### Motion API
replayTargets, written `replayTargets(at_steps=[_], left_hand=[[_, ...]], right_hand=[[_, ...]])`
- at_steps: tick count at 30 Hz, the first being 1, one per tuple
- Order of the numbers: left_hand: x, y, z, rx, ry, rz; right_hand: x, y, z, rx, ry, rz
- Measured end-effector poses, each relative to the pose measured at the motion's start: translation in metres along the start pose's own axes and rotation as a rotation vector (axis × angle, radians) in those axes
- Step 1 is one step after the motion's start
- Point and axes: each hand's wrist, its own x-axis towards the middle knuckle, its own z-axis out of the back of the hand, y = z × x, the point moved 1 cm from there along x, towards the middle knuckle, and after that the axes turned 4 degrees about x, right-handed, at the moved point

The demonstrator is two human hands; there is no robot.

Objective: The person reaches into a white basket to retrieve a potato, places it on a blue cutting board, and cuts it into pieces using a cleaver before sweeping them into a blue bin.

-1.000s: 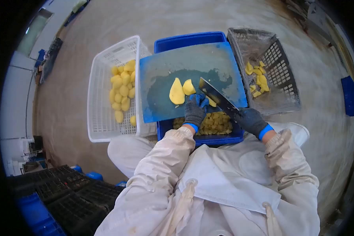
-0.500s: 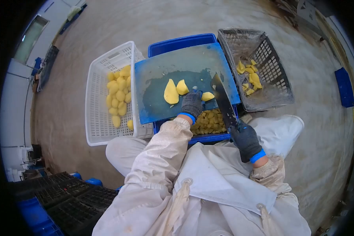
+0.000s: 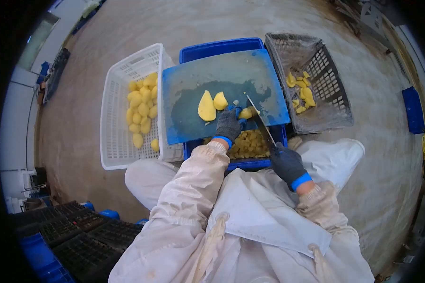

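Knife (image 3: 261, 121) runs forward from right grip (image 3: 288, 165), handle inside closed gloved fingers. Long axis diagonal, tip away from person and leftward. Potato piece (image 3: 245, 113) on cutting board (image 3: 222, 68), between left grip (image 3: 228, 124) and blade, long axis roughly crosswise. Left grip half-curled, fingertips at piece's left end; cannot tell how firmly held. Ahead-left: potato chunk (image 3: 220, 101), then potato half (image 3: 206, 107), narrow end away from person. Diced pieces (image 3: 250, 145) below board's near edge; white crate (image 3: 105, 127) left, dark crate (image 3: 326, 121) right.
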Motion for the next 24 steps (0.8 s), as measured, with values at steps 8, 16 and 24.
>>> replayTargets(at_steps=[8, 16, 24], left_hand=[[-0.008, 0.006, 0.005, -0.119, -0.083, 0.017], [-0.007, 0.006, 0.002, -0.128, -0.084, 0.107], [-0.001, -0.018, 0.018, 0.280, 0.041, -0.047]], right_hand=[[-0.013, 0.034, 0.022, 0.004, -0.102, -0.003], [-0.003, 0.024, -0.005, -0.038, -0.019, 0.027], [-0.013, 0.012, 0.012, 0.371, -0.138, -0.095]])
